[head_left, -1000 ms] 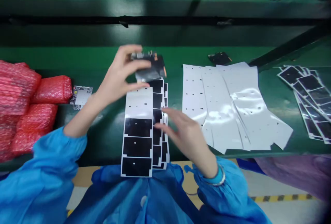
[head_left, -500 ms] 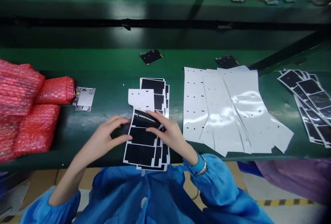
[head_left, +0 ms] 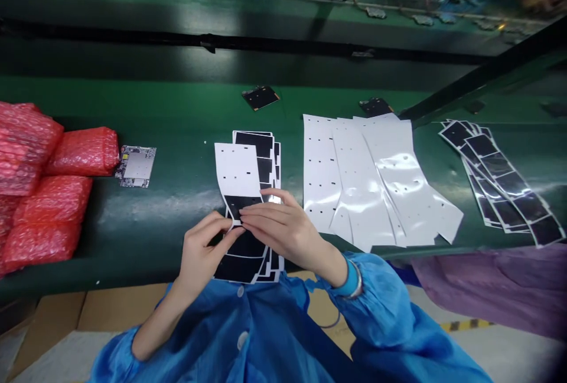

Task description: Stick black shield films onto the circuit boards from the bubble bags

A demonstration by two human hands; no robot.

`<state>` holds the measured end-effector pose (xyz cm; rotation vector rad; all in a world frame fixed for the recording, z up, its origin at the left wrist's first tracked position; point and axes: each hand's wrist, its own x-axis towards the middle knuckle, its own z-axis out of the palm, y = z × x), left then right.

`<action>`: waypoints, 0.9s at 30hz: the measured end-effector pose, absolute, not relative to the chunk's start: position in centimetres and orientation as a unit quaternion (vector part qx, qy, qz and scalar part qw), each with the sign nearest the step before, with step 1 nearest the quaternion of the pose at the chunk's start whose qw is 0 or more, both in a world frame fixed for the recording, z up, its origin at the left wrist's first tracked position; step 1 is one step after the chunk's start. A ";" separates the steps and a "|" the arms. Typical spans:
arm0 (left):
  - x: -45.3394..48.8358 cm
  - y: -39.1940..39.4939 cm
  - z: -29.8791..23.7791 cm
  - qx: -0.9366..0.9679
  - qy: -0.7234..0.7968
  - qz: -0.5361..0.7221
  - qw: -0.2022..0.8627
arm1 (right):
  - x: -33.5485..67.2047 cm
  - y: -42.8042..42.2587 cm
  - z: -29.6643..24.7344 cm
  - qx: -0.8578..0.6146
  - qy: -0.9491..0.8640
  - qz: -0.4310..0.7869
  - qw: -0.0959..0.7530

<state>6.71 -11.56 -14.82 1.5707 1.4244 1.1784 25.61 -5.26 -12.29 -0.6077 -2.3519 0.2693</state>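
The sticker sheet (head_left: 236, 167) lay over a stack of black-panelled sheets (head_left: 253, 142) near the front edge of the green bench (head_left: 159, 223). Its upper part was plain white, dotted with small dark marks; below came a black rectangle, its surface bowed near the fingers. The left hand (head_left: 204, 250) pinched its edge between thumb and fingers. The right hand (head_left: 290, 229) touched the black part, close beside the left; whether it gripped could not be told.

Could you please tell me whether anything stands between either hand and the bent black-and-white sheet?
Nothing visible does: the left hand pinches the black-and-white sheet, and the right hand touches it.
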 end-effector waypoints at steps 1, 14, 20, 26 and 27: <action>6.7 -11.6 -14.8 0.620 0.542 0.456 0.338 | 25.8 -5.2 -12.2 -0.229 -0.905 0.113 0.340; 8.0 -11.4 -14.2 0.668 0.525 0.439 0.293 | 26.2 -6.1 -12.0 -0.298 -0.882 0.073 0.358; 6.9 -11.2 -16.7 0.653 0.652 0.341 0.179 | 28.3 -5.1 -10.8 -0.510 -0.677 0.254 0.465; 8.0 -10.9 -15.8 0.687 0.591 0.387 0.170 | 25.9 -6.5 -10.9 -0.368 -0.726 0.374 0.444; 7.9 -10.9 -15.4 0.677 0.579 0.405 0.205 | 25.7 -6.6 -11.1 -0.353 -0.723 0.395 0.444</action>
